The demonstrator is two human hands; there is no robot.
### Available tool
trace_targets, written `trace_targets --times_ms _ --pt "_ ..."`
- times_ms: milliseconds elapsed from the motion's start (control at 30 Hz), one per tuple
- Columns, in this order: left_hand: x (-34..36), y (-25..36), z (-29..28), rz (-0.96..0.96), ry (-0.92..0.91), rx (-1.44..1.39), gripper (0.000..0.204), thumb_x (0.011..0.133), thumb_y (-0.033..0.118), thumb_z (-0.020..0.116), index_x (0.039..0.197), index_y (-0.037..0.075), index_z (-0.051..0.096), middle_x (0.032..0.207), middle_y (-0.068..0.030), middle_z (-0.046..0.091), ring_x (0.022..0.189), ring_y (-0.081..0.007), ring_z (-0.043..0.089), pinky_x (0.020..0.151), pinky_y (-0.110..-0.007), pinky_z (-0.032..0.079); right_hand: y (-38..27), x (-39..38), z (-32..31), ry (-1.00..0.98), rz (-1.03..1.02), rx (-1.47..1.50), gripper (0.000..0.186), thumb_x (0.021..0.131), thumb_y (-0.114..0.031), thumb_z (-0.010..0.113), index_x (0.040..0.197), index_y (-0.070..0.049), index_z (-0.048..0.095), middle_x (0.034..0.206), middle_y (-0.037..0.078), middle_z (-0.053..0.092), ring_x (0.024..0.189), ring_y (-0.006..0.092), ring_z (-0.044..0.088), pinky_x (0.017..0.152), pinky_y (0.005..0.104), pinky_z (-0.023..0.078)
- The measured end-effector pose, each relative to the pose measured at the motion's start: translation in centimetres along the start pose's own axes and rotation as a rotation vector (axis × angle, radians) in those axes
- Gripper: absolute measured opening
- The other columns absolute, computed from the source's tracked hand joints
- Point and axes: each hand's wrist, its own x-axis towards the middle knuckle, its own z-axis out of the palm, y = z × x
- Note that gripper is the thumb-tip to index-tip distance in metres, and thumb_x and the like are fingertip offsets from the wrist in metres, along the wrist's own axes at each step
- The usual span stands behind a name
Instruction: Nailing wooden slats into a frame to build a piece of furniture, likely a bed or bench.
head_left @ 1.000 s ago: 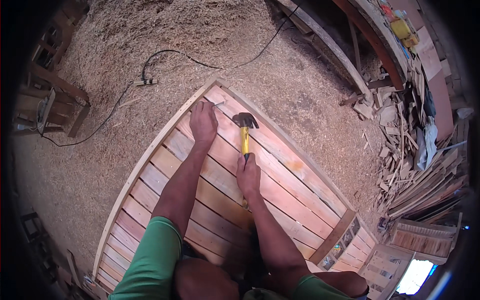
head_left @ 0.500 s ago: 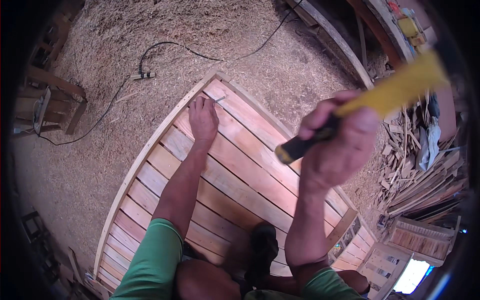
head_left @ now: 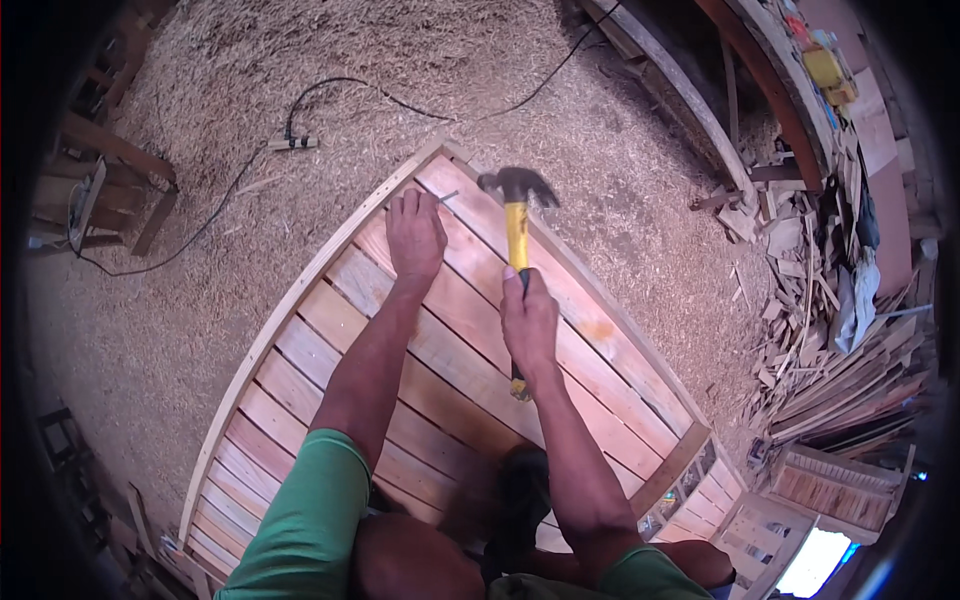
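Observation:
My right hand (head_left: 530,318) grips a claw hammer with a yellow-and-black handle (head_left: 517,235) and a dark head (head_left: 517,184). The head hangs above the slatted wooden panel (head_left: 470,275), near its far corner and right of my left hand (head_left: 416,232). With its fingers pinched, my left hand holds a thin grey metal rod (head_left: 449,196) whose end points toward the hammer. Whether the rod is a nail or a punch I cannot tell. The fingers rest on the slats close to the panel's far left edge strip (head_left: 312,282).
Wood shavings (head_left: 400,50) cover the floor around the panel. A black cable (head_left: 372,92) with a connector (head_left: 291,144) runs across them. Scrap wood (head_left: 840,390) is piled at the right, and a wooden stand (head_left: 120,190) is at the left. My legs are over the panel's near part.
The hammer has swung down and to the left, from raised high at the right to just right of my left hand. My left hand stays nearly in place with the rod.

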Motion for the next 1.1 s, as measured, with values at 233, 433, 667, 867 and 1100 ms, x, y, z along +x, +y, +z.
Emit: trace_targets --times_ms 233,433,667,867,1100 --pt "0.1 -0.3 -0.3 -0.029 -0.003 0.054 0.008 0.090 0.013 0.063 0.095 0.007 0.062 0.097 -0.0114 0.056 0.094 -0.0313 0.054 0.082 -0.044 0.044 -10.5 0.1 -4.7 0.319 -0.505 0.630 0.034 0.106 -0.036 0.050 0.094 -0.004 0.049 0.066 0.003 0.049 0.049 0.0114 0.046 0.046 0.0256 0.041" --pt "0.0 0.4 0.1 -0.004 0.012 0.043 0.009 0.091 0.012 0.058 0.096 0.008 0.064 0.096 -0.0099 0.055 0.093 -0.0294 0.054 0.082 -0.043 0.043 1.3 2.9 2.5 -0.011 -0.096 -0.235 0.032 0.102 -0.029 0.054 0.107 0.003 0.053 0.074 0.029 0.064 0.070 0.0478 0.065 0.059 0.0542 0.048" --pt "-0.1 -0.4 -0.8 0.039 -0.004 0.064 0.008 0.089 0.009 0.059 0.096 0.007 0.061 0.096 -0.0105 0.054 0.092 -0.0307 0.053 0.081 -0.044 0.044 6.7 -5.5 4.3 0.032 0.061 -0.131 0.027 0.102 -0.028 0.052 0.107 -0.002 0.048 0.074 0.030 0.064 0.071 0.0511 0.063 0.060 0.0593 0.047" --pt "-3.9 -0.5 -3.5 -0.021 0.033 -0.009 0.007 0.090 0.008 0.060 0.096 0.007 0.062 0.097 -0.0114 0.055 0.092 -0.0313 0.053 0.081 -0.045 0.044 7.3 -6.6 3.9 0.057 0.108 -0.247 0.027 0.102 -0.028 0.052 0.106 -0.002 0.046 0.072 0.028 0.064 0.069 0.0490 0.063 0.060 0.0588 0.045" --pt "-3.9 -2.3 -4.7 -0.135 0.075 -0.024 0.007 0.092 0.011 0.062 0.098 0.009 0.065 0.100 -0.0096 0.057 0.097 -0.0305 0.053 0.085 -0.043 0.044 5.4 -6.6 2.9 0.038 0.094 -0.040 0.036 0.103 -0.036 0.053 0.095 -0.001 0.049 0.065 0.020 0.060 0.059 0.0413 0.060 0.059 0.0502 0.046"
